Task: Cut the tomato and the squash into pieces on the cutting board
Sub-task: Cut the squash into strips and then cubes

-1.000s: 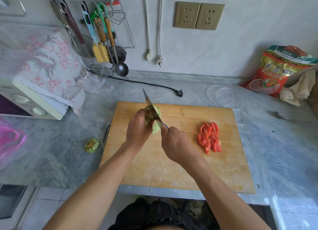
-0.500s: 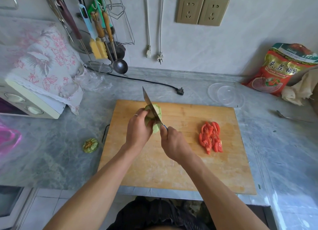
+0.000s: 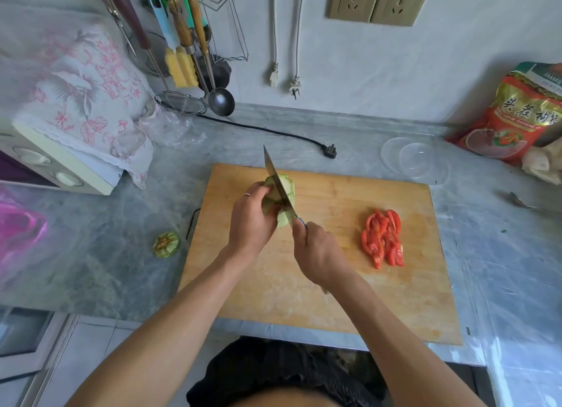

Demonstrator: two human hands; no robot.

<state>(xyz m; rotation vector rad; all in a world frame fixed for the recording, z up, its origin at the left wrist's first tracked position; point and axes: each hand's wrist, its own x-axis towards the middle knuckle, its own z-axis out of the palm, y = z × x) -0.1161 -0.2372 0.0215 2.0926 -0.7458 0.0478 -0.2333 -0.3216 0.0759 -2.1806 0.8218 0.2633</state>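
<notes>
A pale green squash [image 3: 281, 190] lies near the far left of the wooden cutting board [image 3: 334, 285]. My left hand [image 3: 251, 221] grips the squash from its left side, fingers curled over it. My right hand [image 3: 319, 253] holds the blue-handled knife [image 3: 278, 187], whose blade stands in the squash and points away from me. A pile of red tomato slices [image 3: 383, 239] lies on the right part of the board, apart from both hands.
A cut squash stem end [image 3: 165, 244] lies on the grey counter left of the board. A black plug and cord [image 3: 330, 151] run behind it. A clear plastic lid [image 3: 415, 160], a red bag [image 3: 514, 114], a cloth-covered appliance [image 3: 60, 151] and hanging utensils [image 3: 188, 56] ring the back.
The view has shifted slightly. Both hands stay on the squash and the knife, with the blade still set in the squash.
</notes>
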